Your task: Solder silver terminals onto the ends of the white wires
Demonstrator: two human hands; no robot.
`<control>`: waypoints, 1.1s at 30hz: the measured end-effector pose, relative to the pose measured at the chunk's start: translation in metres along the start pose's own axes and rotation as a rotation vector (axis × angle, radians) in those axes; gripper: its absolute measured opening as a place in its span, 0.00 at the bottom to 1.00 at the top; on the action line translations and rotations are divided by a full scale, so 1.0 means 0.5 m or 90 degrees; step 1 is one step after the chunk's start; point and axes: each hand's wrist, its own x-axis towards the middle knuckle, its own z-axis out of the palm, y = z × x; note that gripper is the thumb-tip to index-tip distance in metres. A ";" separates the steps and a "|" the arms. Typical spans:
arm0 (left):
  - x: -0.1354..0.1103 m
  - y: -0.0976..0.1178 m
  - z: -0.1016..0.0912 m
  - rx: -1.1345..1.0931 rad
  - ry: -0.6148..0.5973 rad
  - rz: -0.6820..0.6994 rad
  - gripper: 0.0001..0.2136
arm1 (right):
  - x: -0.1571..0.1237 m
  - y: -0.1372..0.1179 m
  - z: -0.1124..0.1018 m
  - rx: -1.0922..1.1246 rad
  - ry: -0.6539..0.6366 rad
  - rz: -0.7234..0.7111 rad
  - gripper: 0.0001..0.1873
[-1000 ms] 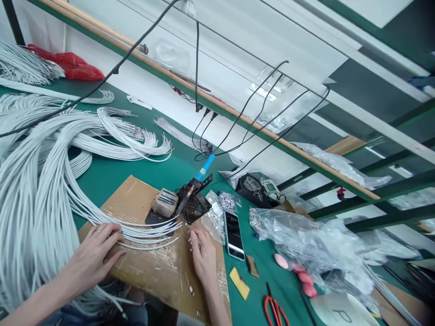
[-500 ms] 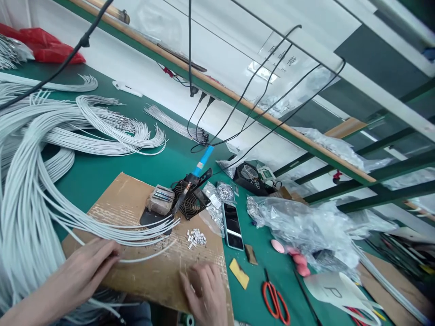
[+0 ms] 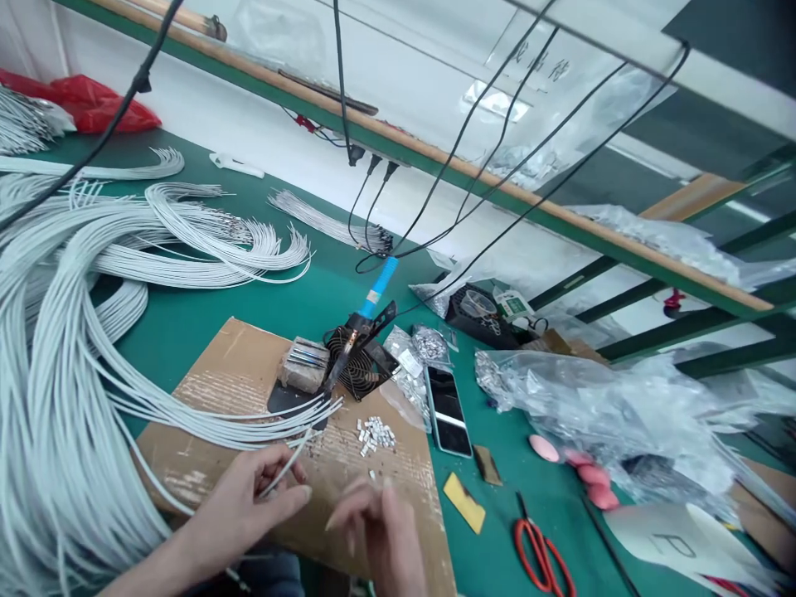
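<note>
My left hand (image 3: 252, 497) is closed on a single white cable (image 3: 291, 464), its free end pointing up past the fingers. Just to the right, over the cardboard sheet (image 3: 205, 365), my right hand (image 3: 382, 531) has its fingers bent and is partly blurred. Whether something small sits in its fingertips, I cannot make out. Beyond it lies a loose pile of small white-and-silver pieces (image 3: 376, 434). A bundle of white cables (image 3: 230, 427) fans out above my left hand. A blue-handled soldering iron (image 3: 379, 286) leans upright behind it, beside a grey block (image 3: 304, 365).
A black fan (image 3: 354, 365) stands behind the pile. On the green table are a phone (image 3: 448, 410), a yellow sponge (image 3: 464, 502), red-handled scissors (image 3: 541, 551) and plastic bags (image 3: 578, 406). More white cables (image 3: 68, 332) cover the left side. Black cords (image 3: 460, 157) hang from above.
My left hand has moved right and now raises a single cable's end. My right hand has lifted from the cardboard and turned inward, near the left. The view has shifted slightly left.
</note>
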 end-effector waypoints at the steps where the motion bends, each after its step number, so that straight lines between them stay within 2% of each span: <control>1: 0.001 -0.001 -0.002 -0.005 -0.013 -0.003 0.16 | -0.024 -0.005 0.020 0.025 -0.028 0.028 0.48; 4: -0.007 0.001 -0.007 -0.023 -0.068 -0.019 0.23 | -0.065 -0.014 0.069 0.093 -0.093 0.089 0.47; 8: -0.014 0.015 -0.004 -0.068 -0.085 -0.054 0.27 | -0.065 -0.021 0.088 0.134 -0.081 0.088 0.46; 12: -0.006 0.026 -0.006 -0.074 -0.008 -0.085 0.26 | -0.056 -0.030 0.064 0.154 -0.040 0.065 0.45; 15: -0.002 0.029 -0.009 -0.069 0.040 -0.097 0.25 | -0.040 -0.038 0.033 0.164 0.022 0.092 0.44; 17: -0.004 0.031 -0.008 -0.068 0.036 -0.105 0.24 | -0.021 -0.047 0.020 0.131 0.052 0.112 0.34; 20: -0.010 0.031 -0.002 -0.064 0.001 -0.111 0.23 | 0.011 -0.061 0.020 0.071 0.030 0.109 0.12; 22: -0.014 0.029 0.002 -0.058 -0.020 -0.113 0.23 | 0.029 -0.068 0.028 0.072 -0.006 0.096 0.07; 25: -0.017 0.026 0.005 -0.052 -0.038 -0.117 0.23 | 0.044 -0.075 0.035 0.087 -0.038 0.094 0.04; 30: -0.023 0.032 0.010 -0.124 -0.039 -0.084 0.13 | 0.049 -0.078 0.019 0.130 -0.093 0.105 0.07; 33: -0.022 0.036 0.021 -0.160 -0.035 -0.064 0.13 | 0.043 -0.071 0.014 0.175 -0.099 0.108 0.09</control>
